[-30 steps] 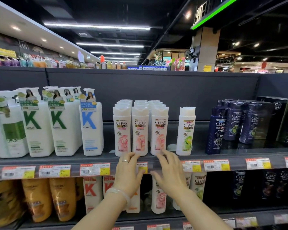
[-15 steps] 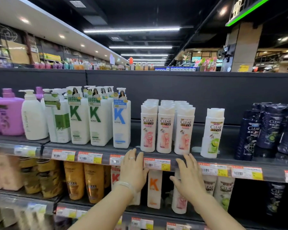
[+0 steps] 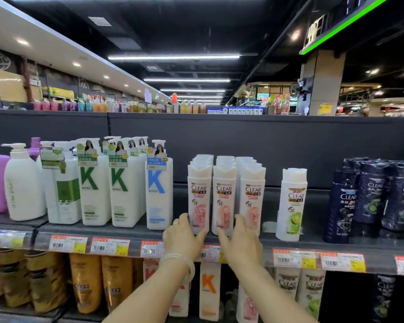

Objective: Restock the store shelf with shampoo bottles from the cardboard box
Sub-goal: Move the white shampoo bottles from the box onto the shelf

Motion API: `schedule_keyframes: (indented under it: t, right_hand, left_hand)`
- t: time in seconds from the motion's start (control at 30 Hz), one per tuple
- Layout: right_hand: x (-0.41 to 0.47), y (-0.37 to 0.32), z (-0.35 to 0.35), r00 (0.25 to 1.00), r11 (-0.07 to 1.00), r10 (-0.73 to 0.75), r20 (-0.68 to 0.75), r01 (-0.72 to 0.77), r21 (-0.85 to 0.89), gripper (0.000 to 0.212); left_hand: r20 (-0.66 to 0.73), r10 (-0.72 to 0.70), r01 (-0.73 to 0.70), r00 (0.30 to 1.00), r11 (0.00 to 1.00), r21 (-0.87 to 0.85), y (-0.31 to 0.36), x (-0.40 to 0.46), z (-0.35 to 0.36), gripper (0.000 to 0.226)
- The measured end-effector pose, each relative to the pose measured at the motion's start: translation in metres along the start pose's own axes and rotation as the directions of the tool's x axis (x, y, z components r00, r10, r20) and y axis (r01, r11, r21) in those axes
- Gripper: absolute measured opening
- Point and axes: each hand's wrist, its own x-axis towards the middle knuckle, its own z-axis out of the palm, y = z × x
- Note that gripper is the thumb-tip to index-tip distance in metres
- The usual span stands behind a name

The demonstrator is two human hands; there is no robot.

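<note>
Half a second ago both hands rested flat against the price-tag rail; now they have come up onto the shelf (image 3: 313, 244). The left hand (image 3: 183, 238) curls loosely around the foot of the leftmost pink CLEAR shampoo bottle (image 3: 199, 197), fingers behind it and thumb in front. The right hand (image 3: 240, 241) lies open, fingers spread against the bases of the middle bottle (image 3: 224, 199) and the right-hand bottle (image 3: 252, 199), gripping neither. All three front bottles stand upright at the shelf's front edge, caps up, labels facing out, with more rows behind.
</note>
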Motion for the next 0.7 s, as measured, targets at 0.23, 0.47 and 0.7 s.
schedule_keyframes:
  t: [0.23,0.47,0.7]
  right_hand:
    - [0.023,-0.016,0.013,0.98,0.979,0.198,-0.029,-0.199,-0.032,0.043]
    - [0.026,-0.018,0.023,0.971,0.972,0.232,-0.057,-0.234,-0.028,0.042]
    - [0.028,-0.016,0.025,0.972,0.974,0.217,-0.091,-0.222,-0.047,0.039]
  left_hand:
    - [-0.037,0.043,-0.043,0.998,0.999,-0.004,-0.008,0.006,0.005,0.041]
    - [-0.082,0.038,-0.039,0.996,0.999,-0.013,-0.008,0.006,0.006,0.037]
    - [-0.073,0.025,-0.027,0.997,0.999,-0.026,-0.009,0.007,0.007,0.036]
